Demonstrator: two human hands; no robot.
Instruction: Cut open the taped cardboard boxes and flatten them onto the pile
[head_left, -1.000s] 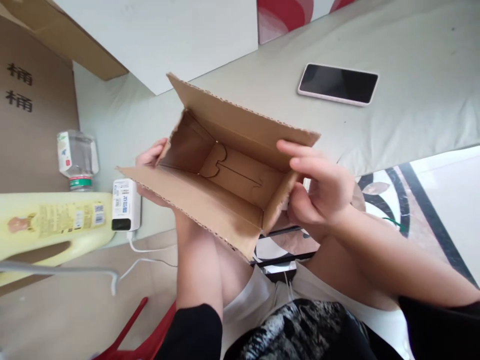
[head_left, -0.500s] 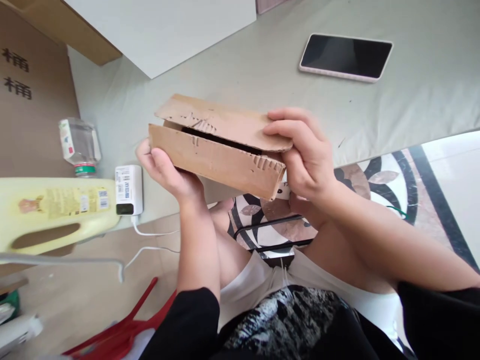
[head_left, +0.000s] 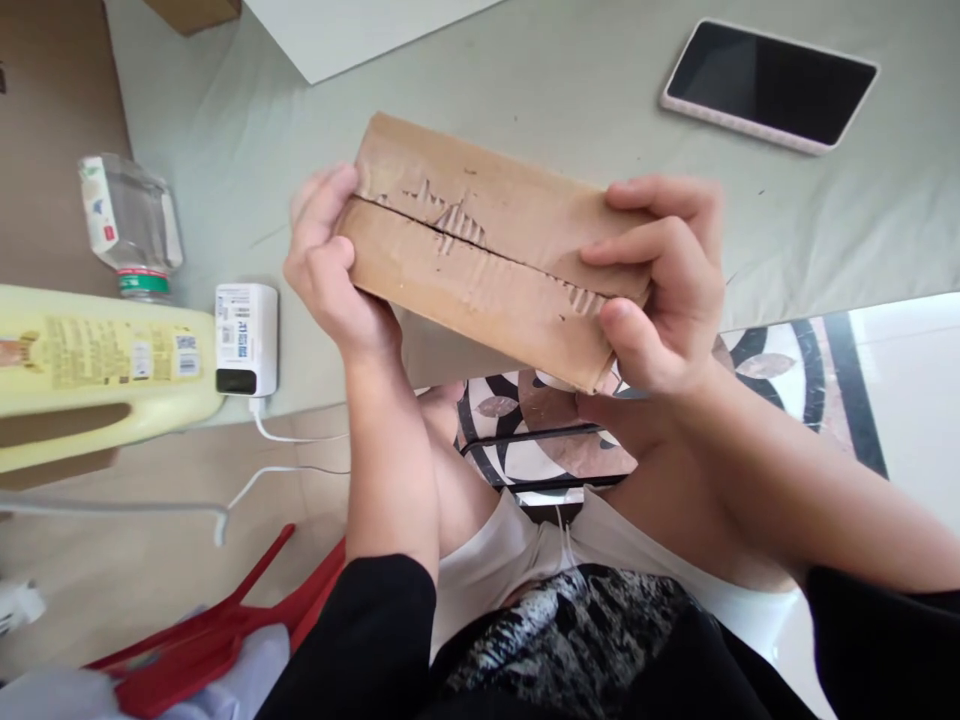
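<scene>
A small brown cardboard box (head_left: 495, 290) is held up between my two hands, over the table's front edge and tilted down to the right. Its two long top flaps meet along a thin dark seam, with torn, ridged patches beside it. My left hand (head_left: 330, 265) grips the left end, fingers and thumb closed around it. At the right end, my right hand (head_left: 664, 280) has its fingers across the upper flap and its thumb by the lower flap's corner. The inside of the box is hidden.
A phone (head_left: 769, 85) lies at the back right of the cloth-covered table (head_left: 525, 110). At left are a clear bottle (head_left: 135, 220), a yellow jug (head_left: 97, 365) and a white power bank (head_left: 247, 340) with a cable. A red chair (head_left: 225, 630) stands lower left.
The flaps have come together, narrowing the wide gap to a seam. My right thumb now rests by the lower flap, and my left fingers reach higher on the box end. The view has shifted.
</scene>
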